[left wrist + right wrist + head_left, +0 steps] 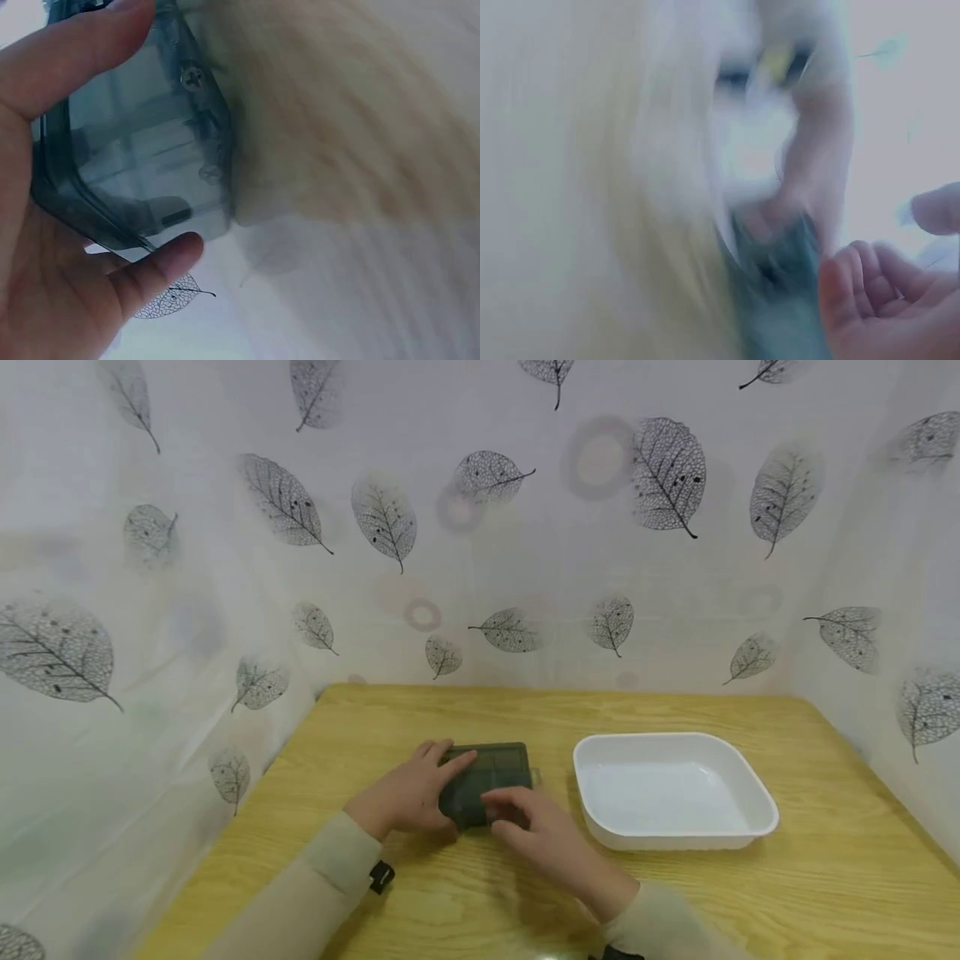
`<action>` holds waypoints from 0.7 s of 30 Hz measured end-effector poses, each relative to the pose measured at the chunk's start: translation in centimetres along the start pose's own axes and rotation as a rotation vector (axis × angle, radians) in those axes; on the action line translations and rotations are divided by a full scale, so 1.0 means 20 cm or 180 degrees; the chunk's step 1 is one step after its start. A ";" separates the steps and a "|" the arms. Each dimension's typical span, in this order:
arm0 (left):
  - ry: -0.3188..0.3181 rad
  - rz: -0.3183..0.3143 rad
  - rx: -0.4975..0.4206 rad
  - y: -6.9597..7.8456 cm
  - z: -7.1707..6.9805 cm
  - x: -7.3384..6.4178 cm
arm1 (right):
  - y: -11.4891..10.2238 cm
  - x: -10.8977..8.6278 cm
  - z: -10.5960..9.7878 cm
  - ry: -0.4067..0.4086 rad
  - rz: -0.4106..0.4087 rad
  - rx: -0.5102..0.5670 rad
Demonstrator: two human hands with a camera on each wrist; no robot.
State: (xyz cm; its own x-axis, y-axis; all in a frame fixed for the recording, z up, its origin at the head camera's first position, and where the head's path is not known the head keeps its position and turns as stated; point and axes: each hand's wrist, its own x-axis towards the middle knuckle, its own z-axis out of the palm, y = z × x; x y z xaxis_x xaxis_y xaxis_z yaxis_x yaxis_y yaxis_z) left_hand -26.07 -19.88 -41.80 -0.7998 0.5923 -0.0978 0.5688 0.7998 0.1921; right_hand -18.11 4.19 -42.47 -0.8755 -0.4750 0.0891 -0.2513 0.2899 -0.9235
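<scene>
A dark green see-through plastic box (487, 777) lies on the table left of centre. My left hand (408, 793) grips its left side, fingers over the far part and thumb at the near edge. In the left wrist view the box (150, 135) sits between thumb and fingers, with cross-head screws (193, 78) along one side. My right hand (547, 843) is at the box's near right corner, its fingers loosely bent and the thumb apart. In the blurred right wrist view nothing shows between that hand's thumb and fingers (845, 296). Whether they touch the box is unclear.
A white rectangular tray (675, 838) with rounded corners stands to the right of the box, close to my right hand. Under both is a wood-grain table (450, 710). A pale leaf-print curtain (510, 568) encloses the back and sides.
</scene>
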 end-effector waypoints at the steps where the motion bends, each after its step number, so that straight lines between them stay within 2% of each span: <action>1: -0.0029 -0.0020 -0.0019 0.00 0.00 0.01 | 0.00 -0.03 0.02 -0.0067 0.0235 0.0707; 3: -0.0082 -0.0059 -0.0090 0.00 -0.02 0.02 | 0.02 -0.07 0.06 -0.0133 0.0723 0.1961; 4: -0.0110 -0.0075 -0.0124 0.00 -0.03 0.02 | 0.03 -0.09 0.09 -0.0135 0.0883 0.2444; 5: -0.0133 -0.0078 -0.0146 0.00 -0.04 0.03 | 0.04 -0.10 0.11 -0.0123 0.0989 0.2854; 7: -0.0175 -0.0082 -0.0208 0.00 -0.05 0.04 | 0.06 -0.11 0.14 -0.0063 0.1046 0.3428; 12: -0.0235 -0.0065 -0.0345 0.00 -0.08 0.05 | 0.09 -0.10 0.20 -0.0012 0.0924 0.4069; 21: -0.0318 -0.0021 -0.0540 -0.05 -0.09 0.05 | 0.09 -0.11 0.27 -0.0187 0.0810 0.4510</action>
State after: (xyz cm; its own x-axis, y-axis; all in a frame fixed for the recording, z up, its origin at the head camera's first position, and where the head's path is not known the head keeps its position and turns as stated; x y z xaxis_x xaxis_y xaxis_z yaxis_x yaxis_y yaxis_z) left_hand -27.79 -20.31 -40.24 -0.7756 0.6005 -0.1945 0.5162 0.7808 0.3520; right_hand -14.47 1.27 -46.32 -0.8065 -0.5800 -0.1143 0.5509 -0.6672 -0.5014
